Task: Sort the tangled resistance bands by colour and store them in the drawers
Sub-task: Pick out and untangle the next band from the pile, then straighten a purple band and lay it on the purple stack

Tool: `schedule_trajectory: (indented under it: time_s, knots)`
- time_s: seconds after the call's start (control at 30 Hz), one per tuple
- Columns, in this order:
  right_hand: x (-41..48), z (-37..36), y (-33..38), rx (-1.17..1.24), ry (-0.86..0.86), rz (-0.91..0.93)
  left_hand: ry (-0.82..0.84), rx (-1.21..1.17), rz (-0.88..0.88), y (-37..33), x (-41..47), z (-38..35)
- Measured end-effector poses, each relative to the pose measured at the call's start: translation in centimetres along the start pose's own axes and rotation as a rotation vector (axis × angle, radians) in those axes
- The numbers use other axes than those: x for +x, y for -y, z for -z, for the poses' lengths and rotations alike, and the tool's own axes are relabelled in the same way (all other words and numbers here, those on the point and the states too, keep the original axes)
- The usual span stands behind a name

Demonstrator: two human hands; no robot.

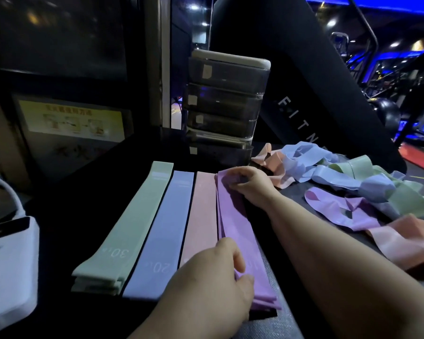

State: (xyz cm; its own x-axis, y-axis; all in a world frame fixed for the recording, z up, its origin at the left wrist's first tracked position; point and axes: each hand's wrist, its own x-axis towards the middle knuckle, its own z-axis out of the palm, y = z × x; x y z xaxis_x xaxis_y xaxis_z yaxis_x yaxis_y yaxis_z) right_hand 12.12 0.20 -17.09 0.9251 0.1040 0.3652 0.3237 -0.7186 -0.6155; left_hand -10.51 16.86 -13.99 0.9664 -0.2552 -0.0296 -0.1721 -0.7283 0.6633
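1. Gym room, dim, w/ blue lights and machines at the back right; a black treadmill upright (304,94) w/ pale letters rises behind everything.
2. Dark worktop (59,216) fills the lower half and carries all the bands.
3. Drawer unit (225,104): smoky see-through drawers stacked one on another, pale lid on top, a small pale label on each front. It stands at the back centre of the worktop, just beyond the far ends of the sorted rows.
4. Tangled pile (353,192) on the right: blue, green, pink and purple bands looped through each other, spreading from beside the drawer unit toward the near right edge.
5. Four flat stacks side by side, L to R: green stack (127,221) marked "30", blue stack (164,228) marked "20", pink stack (202,216), purple stack (235,223). Edges nearly touching, long ends pointing at the drawers.
6. White device (8,265) at the near left edge, w/ a white cable (8,189) curving up from it.
7. Yellow poster (71,118) on the panel at back left; print too blurred to read.
8. Left hand (211,277) on the near end of the purple stack; fingers (233,250) curled over the top, thumb pinching at the side edge.
9. Right hand (250,183) at the far end of the same stack; fingers (233,178) bent and clamped on the top band's end.
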Motion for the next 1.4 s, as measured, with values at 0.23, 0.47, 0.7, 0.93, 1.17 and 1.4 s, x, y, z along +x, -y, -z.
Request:
schedule_trajectory:
  time_s: [0.23,0.47,0.7,0.93,1.17,1.4]
  knots:
    - [-0.2,0.1,0.3,-0.052,0.021,-0.011,-0.175,0.078,-0.053,-0.4,-0.5,0.2]
    - [-0.6,0.2,0.5,0.008,0.030,-0.071,-0.191,0.001,-0.198,-0.2,-0.1,0.1]
    - [-0.5,0.1,0.5,-0.003,0.045,-0.069,-0.077,0.006,-0.269,0.2,0.0,-0.2]
    - [-0.4,0.1,0.6,-0.022,0.058,-0.031,-0.108,-0.035,-0.254,0.1,-0.4,1.1]
    - [-0.4,0.3,0.7,-0.101,0.075,-0.018,-0.042,0.041,-0.226,0.5,-0.6,1.0]
    - [-1.1,0.6,1.0,-0.053,0.000,-0.046,-0.006,0.074,-0.191,0.8,-0.6,0.8]
